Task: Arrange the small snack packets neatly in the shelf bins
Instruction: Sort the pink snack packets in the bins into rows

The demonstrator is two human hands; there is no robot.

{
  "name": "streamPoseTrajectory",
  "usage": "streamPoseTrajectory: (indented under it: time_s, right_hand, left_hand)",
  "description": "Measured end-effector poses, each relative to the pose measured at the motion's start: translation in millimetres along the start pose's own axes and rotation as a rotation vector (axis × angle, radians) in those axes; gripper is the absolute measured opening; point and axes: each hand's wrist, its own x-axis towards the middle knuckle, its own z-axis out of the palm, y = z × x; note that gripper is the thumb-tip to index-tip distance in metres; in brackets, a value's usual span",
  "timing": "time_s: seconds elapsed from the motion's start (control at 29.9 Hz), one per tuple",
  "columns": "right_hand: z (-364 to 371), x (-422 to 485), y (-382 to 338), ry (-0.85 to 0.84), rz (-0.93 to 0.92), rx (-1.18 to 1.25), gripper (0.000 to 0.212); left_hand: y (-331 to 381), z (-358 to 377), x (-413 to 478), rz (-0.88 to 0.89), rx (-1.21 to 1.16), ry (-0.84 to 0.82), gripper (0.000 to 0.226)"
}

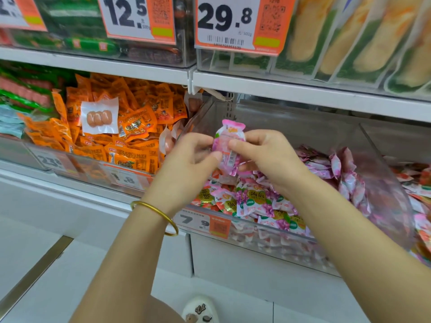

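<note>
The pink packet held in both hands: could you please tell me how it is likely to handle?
The pink packet probably weighs little, since fingertips of the left hand and right hand alone pinch it. Its glossy, crinkled film looks floppy at the edges and possibly slippery.

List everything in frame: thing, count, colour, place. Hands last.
pink packet: one, pink-white, held over the clear bin
clear bin: one, transparent, middle shelf
loose packets: many, pink, purple, red, heaped in the clear bin
orange packets: many, orange, bin on the left
white packet: one, white, atop the orange packets
green packets: several, green, far left
yellow packs: several, yellow-green, top shelf right
price tags: several, white-orange, shelf fronts
shoe: one, white, floor
bangle: one, gold, left wrist
left hand: pinches the pink packet
right hand: pinches the pink packet
</note>
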Motion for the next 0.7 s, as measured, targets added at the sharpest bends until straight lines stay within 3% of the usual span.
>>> streamPoseTrajectory:
  time_s: [0.1,0.17,0.27,0.33,0.43,0.5,0.6,0.7]
  right_hand:
    - [-0.2,-7.0,-7.4,-0.132,0.075,0.236,0.036]
    - [-4.8,-12.7,-9.4,-0.152,0.059,0.168,0.029]
    - [-21.6,-16.4,-4.7,-0.074,-0.167,-0.489,0.019]
    - [-29.4,-18.4,-0.3,-0.248,-0.172,-0.899,0.037]
    - [-30.0,-23.5,10.2,-0.532,-0.073,-1.218,0.064]
    - [-32.0,-24.8,15.7,-0.502,-0.137,-1.256,0.06]
    - [-38.5,-25.1,20.7,-0.43,-0.282,-1.146,0.032]
    - [-47.9,-28.1,20.9,-0.127,-0.322,-0.833,0.025]
  left_hand:
    - [1.3,15.4,-1.3,0.041,0.079,-0.072,0.031]
    - [-5.1,15.3,4.9,0.026,0.095,-0.011,0.023]
    - [-13.5,8.8,10.3,-0.07,0.018,0.025,0.016]
    - [-16.9,6.5,11.0,-0.106,-0.009,0.03,0.018]
    - [-19.5,7.6,12.8,-0.128,-0.064,0.013,0.02]
    - [-17.9,10.5,13.8,-0.141,-0.12,-0.016,0.021]
    - [-13.8,15.4,12.7,-0.182,-0.233,-0.055,0.024]
    - [-8.4,20.9,11.4,-0.235,-0.317,-0.063,0.025]
